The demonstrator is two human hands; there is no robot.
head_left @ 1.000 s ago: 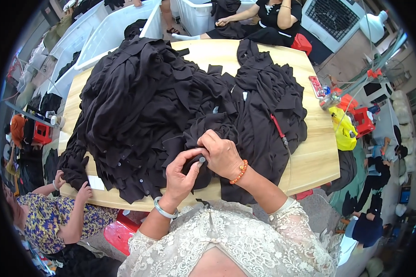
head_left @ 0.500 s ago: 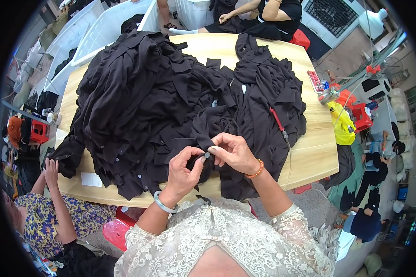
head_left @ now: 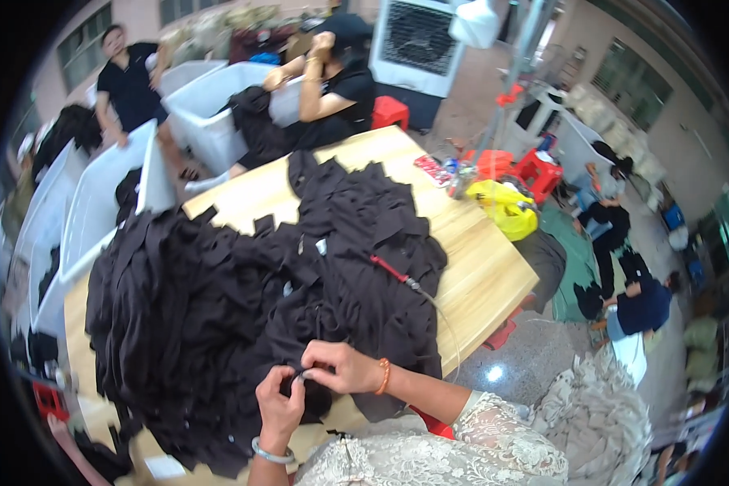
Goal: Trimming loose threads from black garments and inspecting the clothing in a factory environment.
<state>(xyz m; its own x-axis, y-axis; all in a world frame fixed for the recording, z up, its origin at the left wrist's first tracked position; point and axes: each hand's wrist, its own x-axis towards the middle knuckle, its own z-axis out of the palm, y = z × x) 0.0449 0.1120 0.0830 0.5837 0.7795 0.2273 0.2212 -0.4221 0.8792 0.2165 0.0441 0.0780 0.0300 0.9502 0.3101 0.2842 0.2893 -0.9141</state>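
Black garment (head_left: pixel 292 334) lies bunched on the person's side of the pale wooden table (head_left: pixel 486 275), a bit of it caught in the fingertips of 2 hands. Over at the far left I see another person's bare forearm (head_left: pixel 81 454) beside the table, and above it a long white bin (head_left: pixel 109 190) with dark cloth inside. Someone in dark clothes (head_left: pixel 130 81) stands behind that bin, a hand near its rim. A white slip of paper (head_left: pixel 164 467) lies on the wood, just beside a broad heap of black clothes (head_left: pixel 186 324) that covers much of the tabletop. Then comes the left hand (head_left: pixel 277 405), with a pale bangle (head_left: pixel 272 451) at the wrist, thumb and forefinger pinched on the cloth. The right hand (head_left: pixel 340 368) meets it, fingers curled and closed on the same spot; the detail between them is too small to make out. Beyond the far edge sits a co-worker in black (head_left: pixel 344 101), an arm raised. An orange beaded bracelet (head_left: pixel 384 377) rings the right wrist. Farther right, a red-handled tool (head_left: pixel 390 269) with a thin cable rests across more black clothing, and a yellow bag (head_left: pixel 502 209) sits past the table's right side.
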